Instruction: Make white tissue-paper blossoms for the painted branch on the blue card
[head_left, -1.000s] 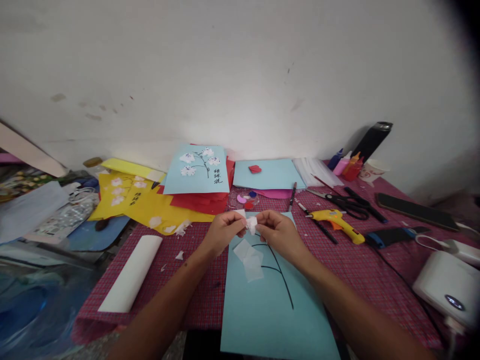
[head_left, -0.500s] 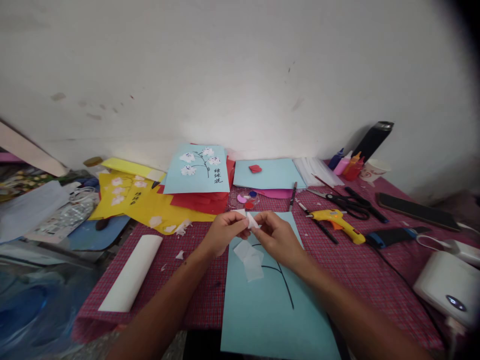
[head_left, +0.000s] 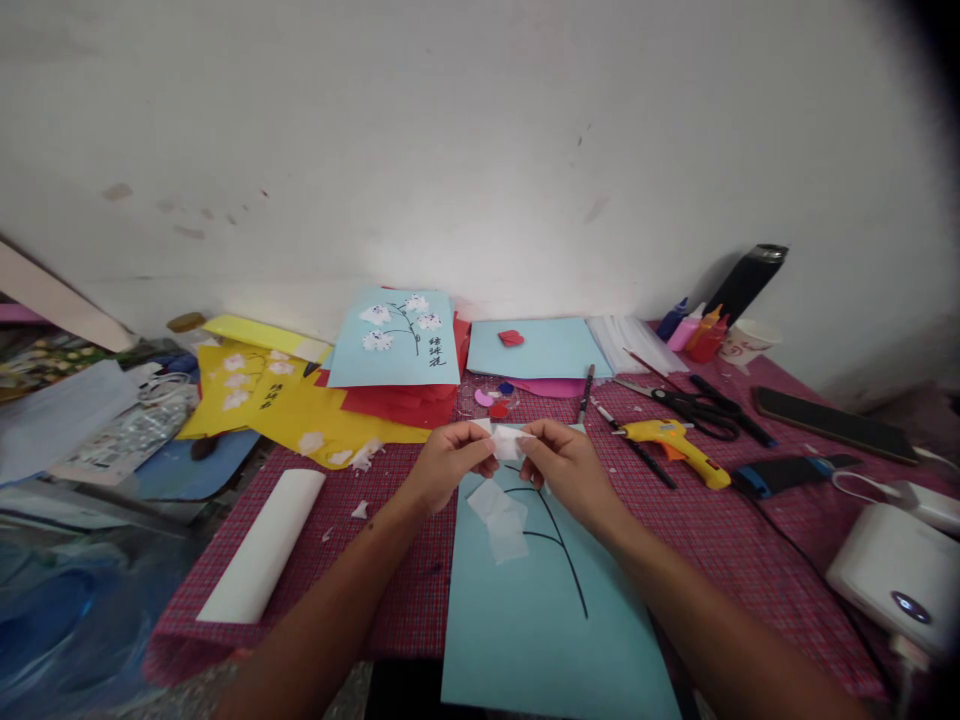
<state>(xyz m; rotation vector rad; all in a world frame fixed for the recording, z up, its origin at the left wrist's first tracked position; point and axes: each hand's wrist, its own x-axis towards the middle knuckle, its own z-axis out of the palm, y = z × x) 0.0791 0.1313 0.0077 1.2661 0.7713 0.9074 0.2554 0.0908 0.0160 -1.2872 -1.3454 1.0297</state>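
Note:
Between my two hands is a small piece of thin white paper (head_left: 510,443). My left hand (head_left: 455,462) pinches its left side, and my right hand (head_left: 568,468) pinches its right side. Both hands are over the top of a light blue sheet (head_left: 517,630) that bears a black drawn branch (head_left: 568,560). Several thin white paper squares (head_left: 504,520) lie overlapping on the sheet, just below my hands. A corner of white also shows above my left fingertips; whether it is a separate piece I cannot tell.
At the right lie a yellow glue gun (head_left: 679,445), black scissors (head_left: 694,405), paint bottles (head_left: 697,332) and a white power box (head_left: 892,570). Behind stands a blue flower picture (head_left: 360,355) on red paper. A white paper roll (head_left: 266,545) lies left, near yellow sheets (head_left: 300,410).
My right hand has shifted slightly to the right. The white paper, folded or narrow before, is now spread wider between my fingers. My left hand has hardly moved.

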